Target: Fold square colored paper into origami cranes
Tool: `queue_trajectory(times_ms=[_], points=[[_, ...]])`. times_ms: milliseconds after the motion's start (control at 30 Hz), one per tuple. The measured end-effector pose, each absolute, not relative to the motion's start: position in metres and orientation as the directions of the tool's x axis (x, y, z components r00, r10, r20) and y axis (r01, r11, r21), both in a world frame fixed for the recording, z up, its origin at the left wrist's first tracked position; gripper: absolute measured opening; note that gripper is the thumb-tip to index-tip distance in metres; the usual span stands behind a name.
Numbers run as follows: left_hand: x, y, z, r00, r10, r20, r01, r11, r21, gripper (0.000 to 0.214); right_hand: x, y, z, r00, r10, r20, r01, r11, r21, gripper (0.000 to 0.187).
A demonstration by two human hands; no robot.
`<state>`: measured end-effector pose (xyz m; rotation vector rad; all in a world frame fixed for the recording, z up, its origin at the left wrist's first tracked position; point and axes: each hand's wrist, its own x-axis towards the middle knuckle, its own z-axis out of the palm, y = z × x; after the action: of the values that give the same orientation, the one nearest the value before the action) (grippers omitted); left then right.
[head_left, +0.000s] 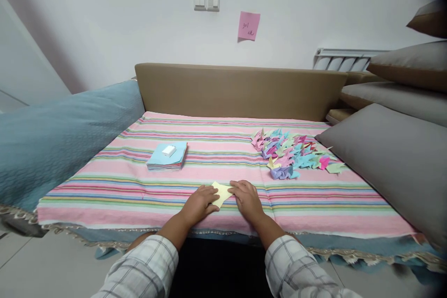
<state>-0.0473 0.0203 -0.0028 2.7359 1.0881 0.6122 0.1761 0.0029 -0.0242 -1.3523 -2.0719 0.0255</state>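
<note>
A small pale yellow sheet of origami paper (221, 194), partly folded, lies on the striped cloth in front of me. My left hand (200, 202) holds its left side, fingers on top and thumb near the lower edge. On the right corner, my right hand (247, 199) has its fingers closed over the paper. Parts of the sheet are hidden under my fingers. Folded paper cranes (293, 153) in many colours lie in a heap to the right. At left is a stack of square coloured papers (167, 160), blue on top, with a small white block (169, 150) on it.
The pink striped cloth (115, 186) covers the sofa seat. A brown backrest (240, 93) stands behind it, and a blue-covered armrest (87, 121) is at left. Grey cushions (394, 149) pile up at right. A pink note (248, 26) and switches (206, 0) are on the wall.
</note>
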Motion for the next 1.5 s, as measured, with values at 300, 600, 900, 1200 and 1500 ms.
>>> queue_trajectory(times_ms=[300, 600, 900, 1200, 1500], points=[[-0.057, 0.022, 0.005, 0.716, 0.621, 0.318, 0.577, -0.783, 0.23, 0.023, 0.176, 0.001, -0.025, -0.314, 0.832, 0.457, 0.783, 0.499, -0.371, 0.038], [-0.063, 0.014, -0.002, 0.628, 0.643, 0.439, 0.667, -0.735, 0.123, 0.02, 0.174, -0.004, -0.025, -0.311, 0.826, 0.471, 0.796, 0.497, -0.346, 0.031], [-0.066, 0.017, 0.006, 0.626, 0.701, 0.343, 0.7, -0.698, 0.15, 0.014, 0.173, -0.006, -0.023, -0.303, 0.838, 0.453, 0.79, 0.487, -0.372, 0.028], [-0.021, -0.003, 0.009, 0.615, 0.642, 0.457, 0.731, -0.682, -0.025, 0.036, 0.172, -0.006, -0.022, -0.307, 0.832, 0.461, 0.805, 0.486, -0.341, 0.03], [-0.021, 0.003, -0.02, 0.699, 0.682, 0.215, 0.707, -0.704, -0.065, 0.082, 0.172, -0.006, -0.023, -0.332, 0.821, 0.465, 0.823, 0.493, -0.282, 0.032]])
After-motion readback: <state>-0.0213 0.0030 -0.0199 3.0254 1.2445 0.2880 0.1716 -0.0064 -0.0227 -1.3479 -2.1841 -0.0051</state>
